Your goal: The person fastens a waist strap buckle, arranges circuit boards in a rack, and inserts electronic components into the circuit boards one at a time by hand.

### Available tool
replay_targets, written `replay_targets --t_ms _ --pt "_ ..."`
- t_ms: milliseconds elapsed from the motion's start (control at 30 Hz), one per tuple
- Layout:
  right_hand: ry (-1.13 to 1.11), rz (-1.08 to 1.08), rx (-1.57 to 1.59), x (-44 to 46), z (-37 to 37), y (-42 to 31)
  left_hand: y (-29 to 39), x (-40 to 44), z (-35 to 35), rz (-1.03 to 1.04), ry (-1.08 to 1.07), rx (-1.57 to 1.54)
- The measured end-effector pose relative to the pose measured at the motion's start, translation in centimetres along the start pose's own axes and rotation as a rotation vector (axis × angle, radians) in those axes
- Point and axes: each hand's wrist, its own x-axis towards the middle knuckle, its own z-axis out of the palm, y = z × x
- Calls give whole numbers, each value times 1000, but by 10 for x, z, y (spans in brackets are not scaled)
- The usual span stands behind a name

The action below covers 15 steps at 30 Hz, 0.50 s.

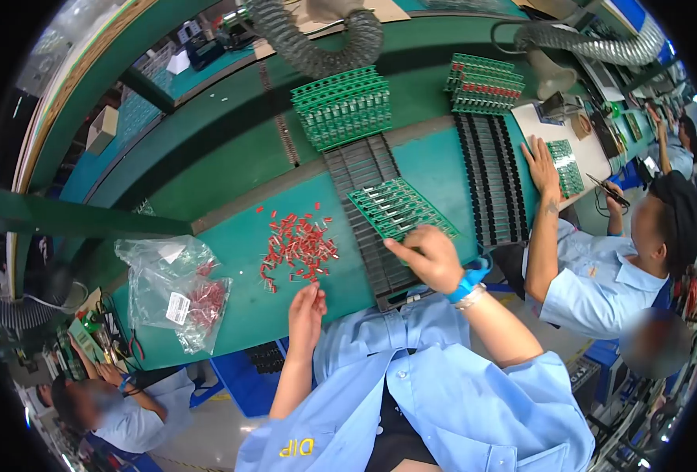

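Note:
My right hand [431, 258] is at the near edge of a green circuit board [400, 206], gripping it with thumb and fingers. That board lies tilted over a black slotted rack [364, 169], with rows of silvery parts on it. My left hand [307, 316] is below a loose pile of small red components with wire leads [297, 242]. Its thumb and fingertips are pressed together at the pile's lower edge; what they pinch is too small to make out. A blue wrist strap [474, 275] circles my right wrist.
A clear plastic bag [171, 291] with more red components lies at left. Upright circuit boards [342, 108] stand at the rack's far end. A second black rack [490, 177] also carries boards [484, 84]. A co-worker [600, 267] works at right, another person [120, 409] at lower left. Ducts [317, 39] hang above.

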Motion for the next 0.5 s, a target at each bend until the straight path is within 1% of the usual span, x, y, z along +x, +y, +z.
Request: replay_targets --t_ms 33,100,133,267,300,433,467,500 --pt "1 11 -10 -10 8 1 -1 6 9 -10 -9 4" --pt "-167 12 -137 -30 27 -1 -3 16 23 -48 -61 78" --pt "-167 21 -137 -40 37 -3 -4 19 29 -55 -62 83" --pt "-370 125 -32 -71 72 -21 -5 23 42 -11 -88 172" --pt "-371 128 -28 -71 71 -21 -6 24 44 -14 -85 174" --pt "-518 163 142 -61 54 -19 -9 26 48 56 -83 284" --pt "-521 164 148 -54 49 -23 -9 27 48 53 -77 284" --pt "-434 227 202 -46 42 -29 -8 27 47 29 -123 342"
